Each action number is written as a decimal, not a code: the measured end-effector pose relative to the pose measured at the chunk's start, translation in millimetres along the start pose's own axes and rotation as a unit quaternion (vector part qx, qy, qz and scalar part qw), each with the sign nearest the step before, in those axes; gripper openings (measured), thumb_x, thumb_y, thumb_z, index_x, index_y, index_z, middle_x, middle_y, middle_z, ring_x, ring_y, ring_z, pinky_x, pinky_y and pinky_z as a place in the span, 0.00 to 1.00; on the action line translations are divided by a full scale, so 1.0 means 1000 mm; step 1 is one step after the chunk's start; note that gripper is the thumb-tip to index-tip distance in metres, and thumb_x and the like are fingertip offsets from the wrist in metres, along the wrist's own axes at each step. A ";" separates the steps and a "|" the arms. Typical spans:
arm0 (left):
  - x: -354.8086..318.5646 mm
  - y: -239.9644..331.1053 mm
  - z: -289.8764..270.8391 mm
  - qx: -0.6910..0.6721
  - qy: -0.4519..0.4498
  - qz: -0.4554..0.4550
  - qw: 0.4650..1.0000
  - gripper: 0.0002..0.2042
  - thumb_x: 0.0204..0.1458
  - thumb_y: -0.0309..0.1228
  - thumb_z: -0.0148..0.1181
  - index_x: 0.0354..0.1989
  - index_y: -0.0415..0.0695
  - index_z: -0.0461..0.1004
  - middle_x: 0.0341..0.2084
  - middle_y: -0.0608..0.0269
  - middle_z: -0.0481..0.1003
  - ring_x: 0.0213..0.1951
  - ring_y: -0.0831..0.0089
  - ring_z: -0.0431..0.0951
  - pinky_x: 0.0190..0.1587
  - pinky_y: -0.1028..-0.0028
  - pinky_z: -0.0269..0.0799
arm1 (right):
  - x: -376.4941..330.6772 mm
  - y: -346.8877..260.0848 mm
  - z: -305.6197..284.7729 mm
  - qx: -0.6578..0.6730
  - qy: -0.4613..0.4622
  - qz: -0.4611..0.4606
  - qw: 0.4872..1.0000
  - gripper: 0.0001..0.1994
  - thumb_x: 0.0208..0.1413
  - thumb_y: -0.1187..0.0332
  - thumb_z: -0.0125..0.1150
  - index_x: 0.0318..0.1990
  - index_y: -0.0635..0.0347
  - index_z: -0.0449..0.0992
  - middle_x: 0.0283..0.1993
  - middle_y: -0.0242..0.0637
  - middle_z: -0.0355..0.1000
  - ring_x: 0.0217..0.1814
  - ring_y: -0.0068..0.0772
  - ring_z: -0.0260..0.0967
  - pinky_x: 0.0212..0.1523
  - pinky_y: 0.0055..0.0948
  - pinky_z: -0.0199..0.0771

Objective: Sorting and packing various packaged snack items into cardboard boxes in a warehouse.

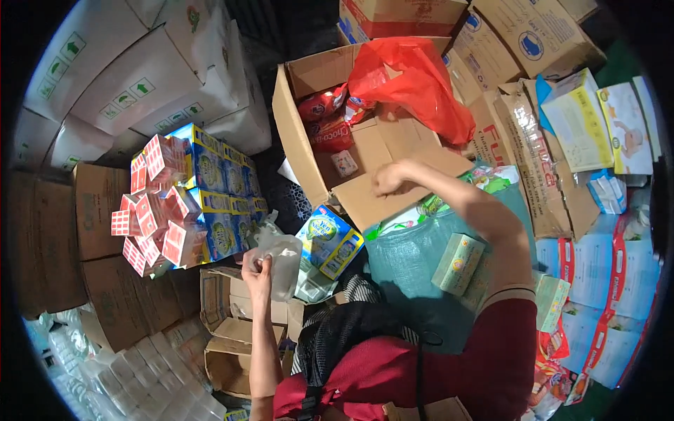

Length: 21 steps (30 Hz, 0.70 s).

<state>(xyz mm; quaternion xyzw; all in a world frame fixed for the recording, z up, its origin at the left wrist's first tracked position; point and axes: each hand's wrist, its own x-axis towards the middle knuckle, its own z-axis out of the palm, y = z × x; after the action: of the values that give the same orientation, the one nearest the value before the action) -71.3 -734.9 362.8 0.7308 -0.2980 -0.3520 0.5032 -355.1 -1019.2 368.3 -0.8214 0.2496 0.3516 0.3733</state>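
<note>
Boxes are crowding all around. Near the left, the left hand (257,269) is pinching a thin clear bag (279,261); it looks light, floppy, best held by its rim. Farther right, the right hand (388,179) is curling on the open box (365,200) flap.

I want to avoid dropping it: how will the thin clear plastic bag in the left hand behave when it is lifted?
The thin clear plastic bag is probably floppy: it hangs crumpled from the left hand. It looks light, since pinched fingers alone hold it. Its glossy film may be slippery.
</note>
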 end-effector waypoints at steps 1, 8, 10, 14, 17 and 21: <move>0.001 0.011 0.009 -0.002 -0.025 -0.046 0.999 0.11 0.46 0.27 0.57 0.37 0.41 0.67 0.19 0.74 0.63 0.20 0.87 0.57 0.20 0.83 0.50 | 0.008 -0.001 0.010 0.110 -0.089 0.100 0.985 0.19 0.56 0.54 0.42 0.31 0.62 0.71 0.26 0.41 0.70 0.31 0.38 0.70 0.33 0.37 0.71; 0.022 0.051 0.069 0.250 -0.198 0.144 0.937 0.33 0.42 0.40 0.62 0.57 0.48 0.56 0.30 0.51 0.74 0.32 0.57 0.76 0.36 0.63 0.70 | 0.048 -0.009 -0.013 0.207 -0.182 0.181 0.944 0.16 0.54 0.57 0.47 0.31 0.66 0.68 0.25 0.41 0.67 0.25 0.37 0.69 0.27 0.36 0.76; 0.031 0.056 0.098 0.251 -0.254 0.150 0.922 0.36 0.40 0.46 0.63 0.59 0.50 0.54 0.30 0.47 0.74 0.33 0.52 0.76 0.36 0.59 0.70 | 0.067 0.005 -0.019 0.251 -0.114 0.177 0.945 0.16 0.55 0.58 0.47 0.30 0.64 0.68 0.25 0.41 0.67 0.23 0.37 0.69 0.24 0.35 0.76; 0.046 0.064 0.134 0.359 -0.390 0.202 0.824 0.36 0.43 0.56 0.55 0.60 0.55 0.54 0.23 0.47 0.73 0.30 0.51 0.75 0.34 0.61 0.70 | 0.111 0.015 -0.027 0.273 -0.125 0.213 0.930 0.14 0.54 0.58 0.47 0.31 0.62 0.67 0.26 0.39 0.67 0.27 0.36 0.70 0.26 0.35 0.77; 0.046 0.052 0.130 0.376 -0.433 0.246 0.781 0.32 0.46 0.56 0.49 0.60 0.59 0.54 0.16 0.49 0.72 0.25 0.52 0.74 0.30 0.60 0.69 | 0.153 0.011 -0.041 0.206 -0.189 0.244 0.928 0.13 0.53 0.58 0.48 0.33 0.60 0.68 0.29 0.38 0.69 0.29 0.37 0.71 0.28 0.37 0.77; 0.032 0.049 0.141 0.343 -0.450 0.253 0.785 0.31 0.49 0.55 0.47 0.61 0.61 0.52 0.13 0.48 0.69 0.20 0.51 0.72 0.26 0.60 0.68 | 0.243 0.096 -0.038 -0.055 -0.104 0.165 0.979 0.14 0.46 0.64 0.53 0.39 0.63 0.73 0.44 0.46 0.71 0.36 0.35 0.73 0.32 0.36 0.76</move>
<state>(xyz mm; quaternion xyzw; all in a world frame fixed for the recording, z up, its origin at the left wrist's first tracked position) -171.7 -849.6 367.4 0.5122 -0.7657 -0.3761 0.0992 -252.2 -1142.2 158.4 -0.7474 0.3218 0.5044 0.2888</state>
